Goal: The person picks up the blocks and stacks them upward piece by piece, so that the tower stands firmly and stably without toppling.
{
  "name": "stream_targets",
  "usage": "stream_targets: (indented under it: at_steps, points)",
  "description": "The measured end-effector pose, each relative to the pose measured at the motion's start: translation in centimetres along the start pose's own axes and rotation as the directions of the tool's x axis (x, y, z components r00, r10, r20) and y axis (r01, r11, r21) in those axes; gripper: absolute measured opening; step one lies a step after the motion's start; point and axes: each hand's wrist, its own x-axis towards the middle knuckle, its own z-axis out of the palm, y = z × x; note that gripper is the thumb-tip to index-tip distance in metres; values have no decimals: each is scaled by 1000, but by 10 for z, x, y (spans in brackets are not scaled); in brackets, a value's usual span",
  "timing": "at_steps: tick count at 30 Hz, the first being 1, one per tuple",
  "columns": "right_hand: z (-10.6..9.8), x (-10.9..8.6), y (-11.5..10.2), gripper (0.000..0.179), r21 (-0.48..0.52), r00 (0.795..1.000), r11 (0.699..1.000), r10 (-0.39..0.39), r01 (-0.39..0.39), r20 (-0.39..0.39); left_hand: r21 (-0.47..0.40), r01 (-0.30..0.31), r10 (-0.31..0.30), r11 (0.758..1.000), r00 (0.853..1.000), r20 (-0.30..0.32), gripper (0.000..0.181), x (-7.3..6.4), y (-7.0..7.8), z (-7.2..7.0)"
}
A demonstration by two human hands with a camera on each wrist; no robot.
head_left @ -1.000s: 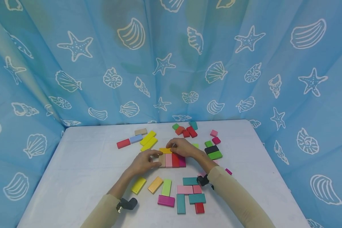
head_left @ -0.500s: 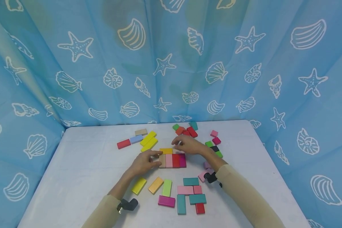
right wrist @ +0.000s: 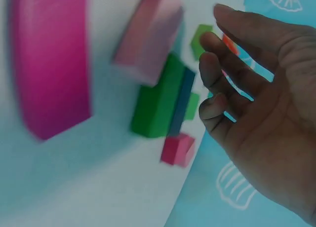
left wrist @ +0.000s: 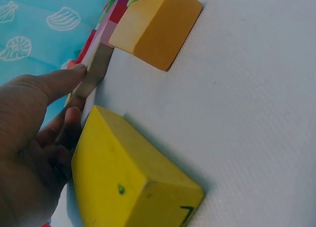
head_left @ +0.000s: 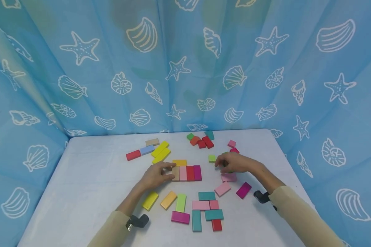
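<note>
My left hand (head_left: 156, 176) rests at the left end of a row of blocks, thumb tip on the side of the beige block (left wrist: 98, 66) and index finger by the yellow-orange block (head_left: 180, 162) lying across the far side. Beside beige in that row stand a pink block (head_left: 183, 173), a red block (head_left: 190, 173) and a magenta block (head_left: 197, 173). Off to the right, my right hand (head_left: 236, 162) hovers with loosely bent fingers and holds nothing. It partly hides a green block (right wrist: 160, 101) and a dark block (right wrist: 181, 101); a light green block (head_left: 212, 158) lies by its fingertips.
Nearer me lie a yellow block (head_left: 150, 201), an orange block (head_left: 168, 200) and a cluster with teal blocks (head_left: 196, 220). Red blocks (head_left: 208, 142) sit at the back; a loose magenta block (head_left: 244, 190) is at right. A blue shell-patterned curtain (head_left: 185, 85) hangs behind the table.
My right hand has left the yellow-orange block and moved right, over the green and dark blocks. The left hand stays at the row's left end.
</note>
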Motion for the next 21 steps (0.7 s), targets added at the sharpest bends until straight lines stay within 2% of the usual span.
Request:
stream_targets:
  at_steps: [6, 9, 15, 21]
  points:
    - [5, -16, 10, 44, -60, 996, 995, 85, -83, 37, -2, -3, 3, 1000, 1000, 2, 48, 1, 0, 0]
    - [7, -19, 10, 46, -102, 996, 992, 75, -70, 42, -5, -6, 6, 1000, 1000, -3, 49, 1, -1, 0]
    - [12, -18, 12, 31, -167, 998, 986, 34, -25, 49, -9, -15, 15, 1000, 1000, 1, 48, 1, -2, 0]
    - [14, -15, 12, 33, -111, 998, 994, 16, -8, 64, -9, -17, 17, 1000, 1000, 6, 48, 1, -2, -1]
